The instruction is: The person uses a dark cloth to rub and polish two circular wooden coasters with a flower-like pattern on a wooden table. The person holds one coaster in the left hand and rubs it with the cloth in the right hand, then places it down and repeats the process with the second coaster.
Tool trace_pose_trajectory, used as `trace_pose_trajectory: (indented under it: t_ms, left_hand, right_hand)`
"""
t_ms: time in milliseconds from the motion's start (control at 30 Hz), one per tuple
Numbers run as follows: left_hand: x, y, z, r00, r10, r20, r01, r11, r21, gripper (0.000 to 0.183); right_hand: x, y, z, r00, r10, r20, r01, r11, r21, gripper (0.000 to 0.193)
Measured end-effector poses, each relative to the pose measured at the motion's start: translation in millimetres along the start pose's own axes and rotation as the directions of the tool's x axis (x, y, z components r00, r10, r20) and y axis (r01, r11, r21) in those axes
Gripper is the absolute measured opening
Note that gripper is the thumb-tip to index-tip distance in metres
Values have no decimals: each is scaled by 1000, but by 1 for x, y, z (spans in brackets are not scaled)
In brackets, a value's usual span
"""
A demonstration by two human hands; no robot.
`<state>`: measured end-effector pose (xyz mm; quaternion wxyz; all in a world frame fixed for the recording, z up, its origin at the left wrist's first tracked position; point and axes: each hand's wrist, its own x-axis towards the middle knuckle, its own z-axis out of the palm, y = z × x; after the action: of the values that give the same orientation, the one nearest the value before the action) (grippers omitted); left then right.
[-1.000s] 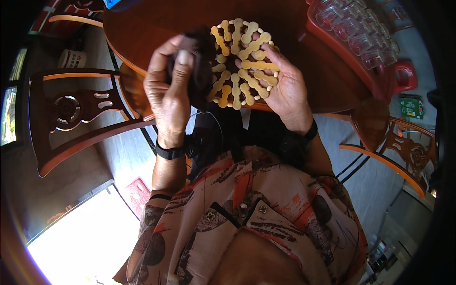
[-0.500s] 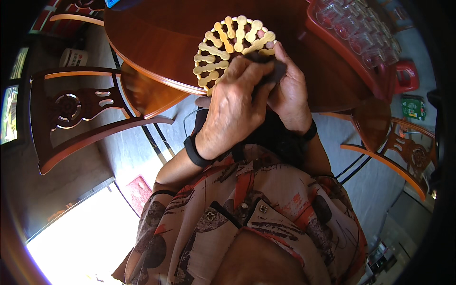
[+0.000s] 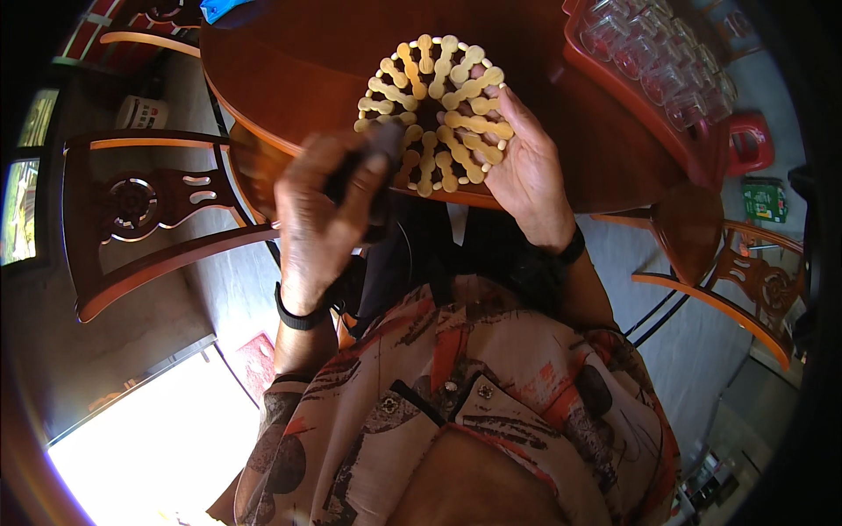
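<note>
My right hand (image 3: pixel 531 180) grips a round wooden trivet (image 3: pixel 476 124) by its right side, fingers behind it and thumb along the edge. The trivet is a ring of pale dumbbell-shaped slats with small beads around the rim and a hole in the middle. A dark cloth (image 3: pixel 379 167), smeared by motion, is bunched in my closed left hand (image 3: pixel 309 219). That cloth overlaps the trivet's lower left edge; whether it touches there I cannot tell. Both hands are over the near edge of a round reddish-brown table (image 3: pixel 281 83).
A red tray (image 3: pixel 605 96) of clear glasses (image 3: pixel 658 61) stands on the table's right. Beside it is a red handled object (image 3: pixel 750 140). Carved wooden chairs are at left (image 3: pixel 132 202) and right (image 3: pixel 763 280). Something blue (image 3: pixel 219 9) lies at the far left edge.
My left hand has moved left and down with the cloth, from the trivet's middle to its lower left edge. More of the trivet shows now. My right hand keeps its grip.
</note>
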<state>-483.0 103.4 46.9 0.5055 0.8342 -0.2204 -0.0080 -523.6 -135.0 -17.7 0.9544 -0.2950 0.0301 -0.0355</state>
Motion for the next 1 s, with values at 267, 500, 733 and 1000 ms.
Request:
trace_pose_trajectory:
  t_ms: [267, 500, 733, 1000]
  left_hand:
    - [40, 11, 42, 848, 530, -4, -521, 835, 178, 58]
    - [53, -1, 43, 812, 561, 160, -572, 712, 408, 66]
    - [51, -4, 45, 809, 579, 98, -530, 648, 547, 39]
    - [54, -10, 39, 877, 468, -108, -406, 843, 352, 25]
  right_hand:
    - [3, 7, -19, 934, -66, 352, 9, 987, 160, 47]
    - [-4, 7, -18, 953, 5, 302, -21, 998, 52, 44]
    - [-8, 1, -8, 958, 109, 264, -110, 994, -10, 36]
    - [-10, -4, 0, 968, 174, 180, -146, 976, -161, 41]
